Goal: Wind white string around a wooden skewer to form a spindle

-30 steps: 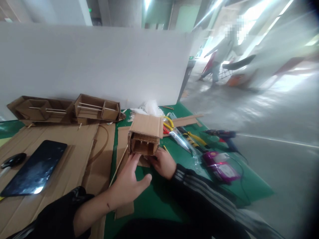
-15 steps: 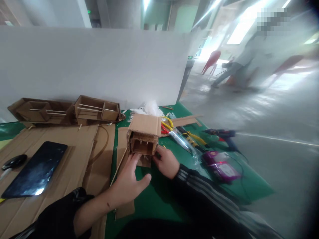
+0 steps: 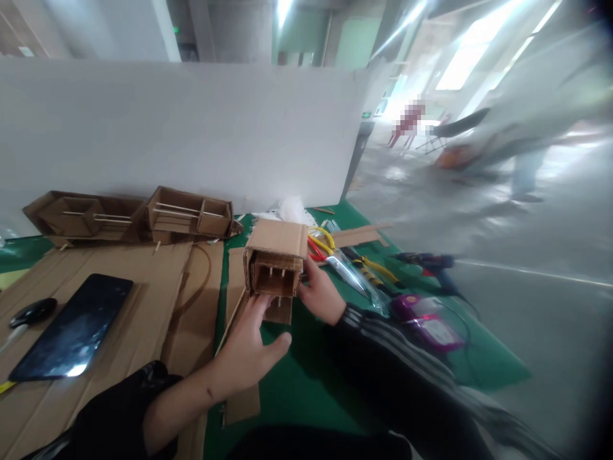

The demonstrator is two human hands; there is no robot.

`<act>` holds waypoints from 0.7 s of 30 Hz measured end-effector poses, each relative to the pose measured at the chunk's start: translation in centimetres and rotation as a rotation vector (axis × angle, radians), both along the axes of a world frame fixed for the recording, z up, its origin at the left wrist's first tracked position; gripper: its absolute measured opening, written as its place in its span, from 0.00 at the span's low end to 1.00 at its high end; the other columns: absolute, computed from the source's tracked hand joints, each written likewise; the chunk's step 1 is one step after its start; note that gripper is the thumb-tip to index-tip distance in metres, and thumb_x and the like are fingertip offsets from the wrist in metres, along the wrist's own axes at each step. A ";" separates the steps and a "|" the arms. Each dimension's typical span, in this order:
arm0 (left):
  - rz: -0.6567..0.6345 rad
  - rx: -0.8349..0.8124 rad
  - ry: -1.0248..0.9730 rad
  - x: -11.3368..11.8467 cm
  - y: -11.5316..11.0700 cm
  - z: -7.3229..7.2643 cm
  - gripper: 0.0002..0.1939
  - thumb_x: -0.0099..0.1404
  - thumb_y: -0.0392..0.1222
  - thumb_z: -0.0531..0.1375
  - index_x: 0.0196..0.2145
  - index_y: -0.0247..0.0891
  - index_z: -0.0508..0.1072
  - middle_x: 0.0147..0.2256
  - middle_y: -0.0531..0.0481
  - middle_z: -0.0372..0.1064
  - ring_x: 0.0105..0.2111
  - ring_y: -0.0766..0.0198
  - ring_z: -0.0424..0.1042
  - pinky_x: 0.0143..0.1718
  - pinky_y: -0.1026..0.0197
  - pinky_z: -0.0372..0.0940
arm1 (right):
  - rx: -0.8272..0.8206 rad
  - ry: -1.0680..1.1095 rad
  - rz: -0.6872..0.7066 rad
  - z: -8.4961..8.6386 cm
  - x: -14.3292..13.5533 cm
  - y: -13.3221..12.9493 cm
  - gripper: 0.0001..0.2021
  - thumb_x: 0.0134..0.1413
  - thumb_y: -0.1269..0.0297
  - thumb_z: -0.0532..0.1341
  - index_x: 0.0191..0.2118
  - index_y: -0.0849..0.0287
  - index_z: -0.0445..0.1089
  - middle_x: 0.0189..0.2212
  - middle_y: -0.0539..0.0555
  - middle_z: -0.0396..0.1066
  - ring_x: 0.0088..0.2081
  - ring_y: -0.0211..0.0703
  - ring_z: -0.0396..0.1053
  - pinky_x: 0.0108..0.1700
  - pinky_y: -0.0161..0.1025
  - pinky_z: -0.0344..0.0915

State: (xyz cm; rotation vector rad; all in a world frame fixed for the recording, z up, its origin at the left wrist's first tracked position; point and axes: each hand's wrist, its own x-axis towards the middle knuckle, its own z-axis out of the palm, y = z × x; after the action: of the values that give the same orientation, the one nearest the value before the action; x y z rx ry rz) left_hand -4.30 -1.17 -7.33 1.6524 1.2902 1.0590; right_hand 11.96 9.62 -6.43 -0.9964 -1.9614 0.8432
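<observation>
A cardboard box (image 3: pixel 278 235) with an open front stands before me, with thin sticks inside. My left hand (image 3: pixel 249 348) reaches to its lower left edge. The thumb is stretched out away from the cardboard and the fingertips are partly hidden under the box. My right hand (image 3: pixel 323 294) is closed against the right side of the box, its far fingers hidden behind it. Below the opening a small cardboard piece (image 3: pixel 282 313) shows. Right beside the box lie scissors with yellow handles (image 3: pixel 323 237) and red-handled scissors (image 3: pixel 316 248).
Two-part cardboard trays with sticks (image 3: pixel 186 214) stand against a white panel (image 3: pixel 191 128). On flat cardboard at left lie a phone (image 3: pixel 71 329) and a black mouse-like object (image 3: pixel 33 313). Yellow-handled pliers (image 3: pixel 380 268), a glue gun (image 3: pixel 424 260) and a purple device (image 3: pixel 426 322) lie right. A blurred person walks beyond.
My right hand has slid up along the box's right side, its thumb now higher. My left hand stays in place. The person in the background has moved right, and the view has shifted slightly.
</observation>
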 end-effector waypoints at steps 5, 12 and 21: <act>0.004 -0.003 -0.015 0.0 0.2 0.5 0.34 0.62 0.39 0.60 0.63 0.44 0.54 0.62 0.41 0.53 0.62 0.48 0.55 0.63 0.44 0.53 | 0.011 0.000 -0.024 0.1 -0.3 0.1 0.07 0.54 0.70 0.55 0.38 0.58 0.67 0.32 0.52 0.73 0.37 0.43 0.71 0.43 0.40 0.68; 0.007 -0.012 0.011 0.0 0.0 0.8 0.31 0.61 0.40 0.60 0.61 0.43 0.58 0.60 0.42 0.56 0.61 0.47 0.57 0.62 0.43 0.55 | 0.015 0.023 -0.043 -0.1 0.1 -0.2 0.07 0.54 0.71 0.56 0.37 0.59 0.70 0.32 0.52 0.73 0.35 0.43 0.71 0.41 0.40 0.69; 0.027 -0.007 -0.060 0.1 0.2 5.1 0.26 0.63 0.38 0.58 0.59 0.48 0.60 0.59 0.47 0.59 0.60 0.51 0.61 0.60 0.48 0.60 | 0.065 0.089 -0.056 -0.7 0.3 -0.6 0.12 0.62 0.63 0.57 0.49 0.60 0.68 0.45 0.57 0.72 0.42 0.43 0.71 0.43 0.42 0.71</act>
State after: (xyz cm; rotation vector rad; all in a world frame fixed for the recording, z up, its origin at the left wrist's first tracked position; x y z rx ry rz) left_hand -4.20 -0.94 -2.22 1.5902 1.2788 1.1106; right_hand 12.26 9.00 -7.11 -0.9549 -1.8657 0.7748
